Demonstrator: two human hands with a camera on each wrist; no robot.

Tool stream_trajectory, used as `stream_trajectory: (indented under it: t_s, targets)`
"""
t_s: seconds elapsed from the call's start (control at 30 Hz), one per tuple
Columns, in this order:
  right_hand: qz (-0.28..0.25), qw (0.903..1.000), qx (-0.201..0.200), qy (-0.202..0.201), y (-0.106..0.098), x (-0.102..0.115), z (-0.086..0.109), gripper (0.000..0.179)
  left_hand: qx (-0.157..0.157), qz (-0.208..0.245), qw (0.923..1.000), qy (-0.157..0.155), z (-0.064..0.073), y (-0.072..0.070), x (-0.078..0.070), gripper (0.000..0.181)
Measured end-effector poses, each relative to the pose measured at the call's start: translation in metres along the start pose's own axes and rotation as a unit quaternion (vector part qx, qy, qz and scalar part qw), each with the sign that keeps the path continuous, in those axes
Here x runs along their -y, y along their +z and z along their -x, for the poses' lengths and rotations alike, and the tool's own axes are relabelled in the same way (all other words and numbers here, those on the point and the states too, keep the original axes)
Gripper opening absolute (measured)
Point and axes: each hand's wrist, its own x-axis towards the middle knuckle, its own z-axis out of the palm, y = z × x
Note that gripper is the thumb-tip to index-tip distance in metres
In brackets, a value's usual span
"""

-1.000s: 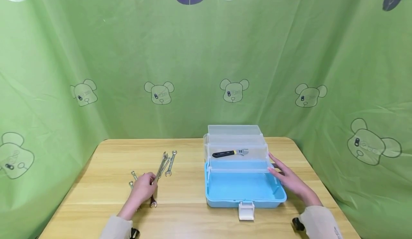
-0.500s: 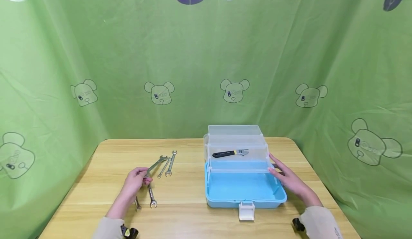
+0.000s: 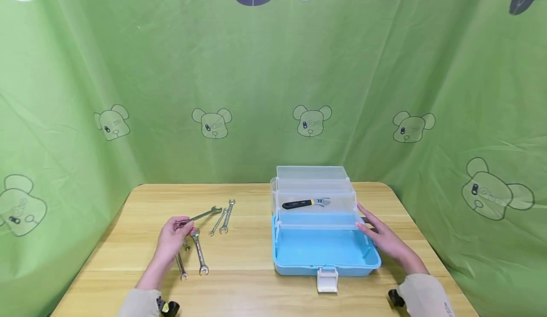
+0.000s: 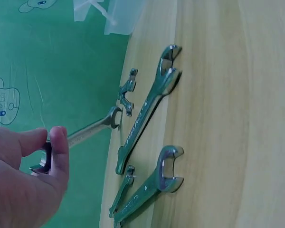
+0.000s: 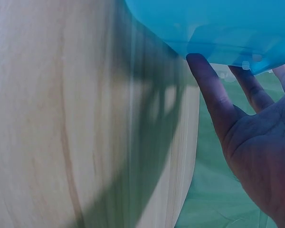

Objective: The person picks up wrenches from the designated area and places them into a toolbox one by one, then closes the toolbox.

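My left hand [image 3: 170, 236] pinches an open-end wrench [image 3: 201, 216] near one end, between thumb and fingers. The wrench's far jaw points right and away; in the left wrist view its shank [image 4: 88, 134] slants over the others. Several more wrenches lie beside it: one [image 3: 199, 253] just right of the hand, another [image 3: 181, 265] partly under it, and a small one [image 3: 218, 223] next to a larger one [image 3: 227, 216] farther back. On the right, my right hand [image 3: 386, 238] rests with extended fingers against the side of a blue toolbox [image 3: 326, 272], its fingertips on the wall in the right wrist view.
The toolbox stands open, with clear tiered trays [image 3: 314, 184] raised at its back and a white latch [image 3: 327, 281] hanging in front. An adjustable wrench [image 3: 305, 203] with a black handle lies in one tray. A green curtain [image 3: 256, 70] surrounds the wooden table [image 3: 248, 288].
My left hand has drawn back to the left with the wrench, which has swung from steep to flatter. Wrenches formerly covered by the hand now show. The right hand stays at the toolbox.
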Motion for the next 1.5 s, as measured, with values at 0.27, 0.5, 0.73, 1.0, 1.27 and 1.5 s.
stream_trajectory:
  t_s: [0.27,0.5,0.73,1.0,1.27,1.5]
  targets:
    - [-0.003,1.0000,0.000,-0.005,0.000,-0.001,0.000,0.076,-0.003,0.009,0.9999,0.008,0.001,-0.001,-0.002,0.044]
    - [-0.011,0.9999,0.002,-0.005,-0.001,-0.003,-0.001,0.075,-0.001,0.019,0.9990,0.041,0.005,-0.007,-0.013,0.041]
    - [-0.008,1.0000,0.003,-0.004,-0.002,-0.003,-0.002,0.076,0.032,0.048,0.9937,0.095,0.012,-0.010,-0.024,0.038]
    - [-0.008,0.9999,0.002,-0.010,-0.001,-0.003,0.000,0.076,0.077,0.085,0.9840,0.136,0.022,-0.002,-0.035,0.038]
    - [-0.011,0.9999,0.007,-0.009,0.000,0.003,0.001,0.076,0.110,0.105,0.9779,0.143,0.027,0.014,-0.043,0.036]
    - [-0.008,0.9999,0.004,-0.007,-0.001,0.003,0.002,0.076,0.151,0.113,0.9717,0.142,0.029,0.037,-0.048,0.036]
